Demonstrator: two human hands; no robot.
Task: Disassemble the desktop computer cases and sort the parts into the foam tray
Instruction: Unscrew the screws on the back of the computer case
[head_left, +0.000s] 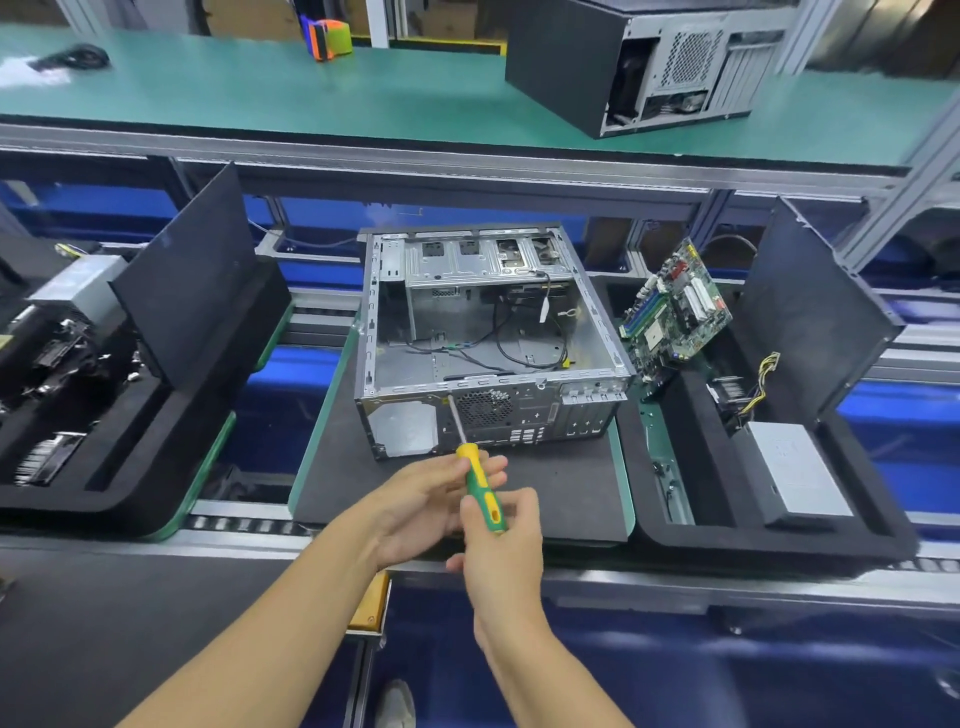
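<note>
Both hands (467, 509) around screwdriver (480, 491)

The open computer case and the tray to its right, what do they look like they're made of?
Open computer case: apparently bare sheet metal, a dull silver-grey with stamped slots and punched vent holes. Tray: looks like dense black foam, matte and slightly fuzzy, with thick rounded walls and cut-out pockets.

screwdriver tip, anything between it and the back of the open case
Nothing visible does. The screwdriver, held in both hands, has its tip at the top edge of the open case rear panel, beside the fan grille.
</note>
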